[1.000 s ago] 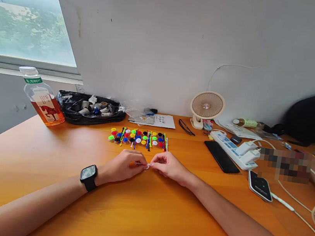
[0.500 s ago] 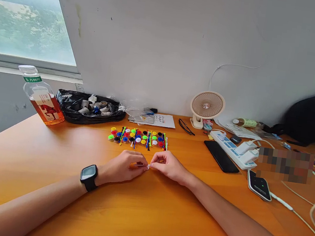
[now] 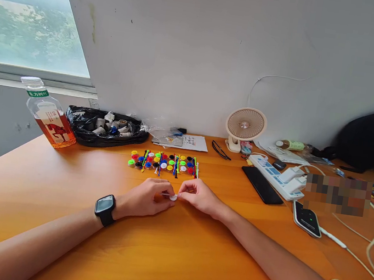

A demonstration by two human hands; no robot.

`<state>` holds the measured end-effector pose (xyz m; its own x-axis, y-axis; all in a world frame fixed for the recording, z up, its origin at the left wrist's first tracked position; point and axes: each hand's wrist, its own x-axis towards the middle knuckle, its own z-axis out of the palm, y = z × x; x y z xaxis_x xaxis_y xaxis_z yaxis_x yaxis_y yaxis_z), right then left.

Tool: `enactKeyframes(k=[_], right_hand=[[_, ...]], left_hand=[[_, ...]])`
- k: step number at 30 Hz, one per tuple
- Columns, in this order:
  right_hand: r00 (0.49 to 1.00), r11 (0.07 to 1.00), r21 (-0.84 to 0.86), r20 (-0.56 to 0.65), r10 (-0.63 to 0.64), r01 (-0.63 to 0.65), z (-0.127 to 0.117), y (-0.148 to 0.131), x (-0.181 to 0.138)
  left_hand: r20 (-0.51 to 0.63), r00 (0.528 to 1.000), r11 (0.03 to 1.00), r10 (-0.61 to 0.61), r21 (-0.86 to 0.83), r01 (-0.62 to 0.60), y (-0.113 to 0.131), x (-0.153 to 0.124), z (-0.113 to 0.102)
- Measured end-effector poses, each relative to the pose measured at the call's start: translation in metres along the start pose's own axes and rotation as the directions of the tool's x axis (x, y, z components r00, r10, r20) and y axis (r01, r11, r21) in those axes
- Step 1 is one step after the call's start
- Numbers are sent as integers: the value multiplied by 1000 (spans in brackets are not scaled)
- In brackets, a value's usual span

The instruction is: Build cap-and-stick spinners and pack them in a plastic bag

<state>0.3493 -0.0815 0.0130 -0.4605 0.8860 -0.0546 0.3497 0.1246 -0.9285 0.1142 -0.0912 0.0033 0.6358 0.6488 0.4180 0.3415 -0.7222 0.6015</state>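
Note:
My left hand [image 3: 151, 196], with a black watch [image 3: 105, 209] on its wrist, is closed in a loose pinch round a small white round piece [image 3: 173, 197]. A thin white stick [image 3: 165, 194] runs from the piece back under the index finger. My right hand [image 3: 201, 198] pinches at the right edge of the same piece, its thumb and index fingertips together. Just beyond the hands stand rows of small round pots with coloured caps [image 3: 163, 166], several thin coloured plastic sticks [image 3: 175, 166] lying between them.
At the left stands a tea bottle [image 3: 53, 123] beside a black plastic bag [image 3: 80, 127] of grey rolls. A fan [image 3: 245, 125], glasses [image 3: 221, 150] and papers [image 3: 195, 143] are at the back. Rightward lie a black slab [image 3: 262, 185], a power strip [image 3: 272, 177], a phone [image 3: 307, 219] and cables.
The white round piece shows more of its face between the fingers now. My left thumb has dropped slightly away from the index finger. Both hands stay in the same place.

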Motion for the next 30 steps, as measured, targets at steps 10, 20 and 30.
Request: enactKeyframes(k=[10,20,30], right_hand=[[999,998,41,27,37,-38,0,-4,0],[984,981,93,72,165,-172,-2,-12,-1],[999,999,19,29,40,-41,0,0,3]], left_hand=[[14,1000,999,26,19,-26,0,1,0],[27,999,998,45,42,-46,1,1,-1],[37,997,996,63,56,-65,2,6,-3]])
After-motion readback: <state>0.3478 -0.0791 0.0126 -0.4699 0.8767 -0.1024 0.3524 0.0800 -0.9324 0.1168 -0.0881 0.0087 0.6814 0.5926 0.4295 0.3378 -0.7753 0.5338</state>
